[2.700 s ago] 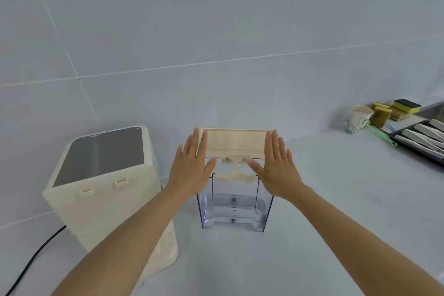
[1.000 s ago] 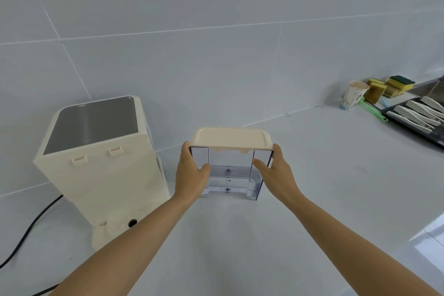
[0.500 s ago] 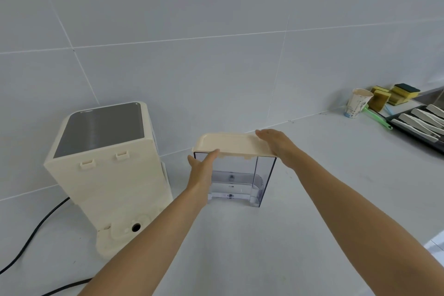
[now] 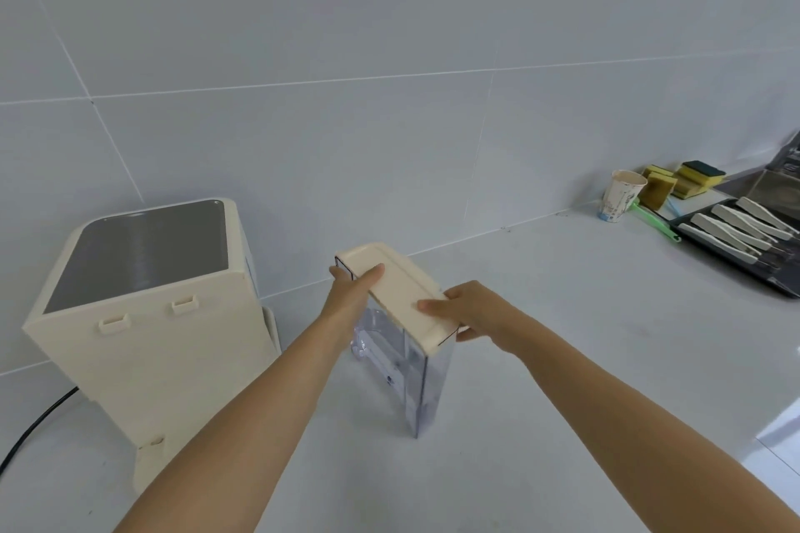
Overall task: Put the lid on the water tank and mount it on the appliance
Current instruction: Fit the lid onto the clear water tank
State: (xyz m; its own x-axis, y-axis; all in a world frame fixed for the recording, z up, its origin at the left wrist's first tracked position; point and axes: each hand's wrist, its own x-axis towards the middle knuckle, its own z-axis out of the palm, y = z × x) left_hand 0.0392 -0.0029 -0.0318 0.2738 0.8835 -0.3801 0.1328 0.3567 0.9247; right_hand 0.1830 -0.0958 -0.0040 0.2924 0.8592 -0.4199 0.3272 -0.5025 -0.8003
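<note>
A clear plastic water tank [image 4: 417, 385] stands on the white counter, turned so a narrow end faces me. Its cream lid [image 4: 400, 288] sits on top. My left hand [image 4: 350, 299] grips the tank's far left end, thumb resting on the lid. My right hand [image 4: 472, 309] holds the near right end, fingers over the lid's edge. To the left stands the cream appliance [image 4: 147, 316] with a grey top panel, two small clips on its facing side, and a low base ledge.
A black power cord [image 4: 34, 428] runs off to the left from the appliance. At the back right are a paper cup [image 4: 619, 195], yellow sponges [image 4: 688, 180], a green handle and a dark tray [image 4: 783, 292] of white utensils. The tiled wall rises behind.
The lid went onto the tank. Both hands then shifted to the tank's ends and turned it, so a narrow end now faces me instead of its broad side.
</note>
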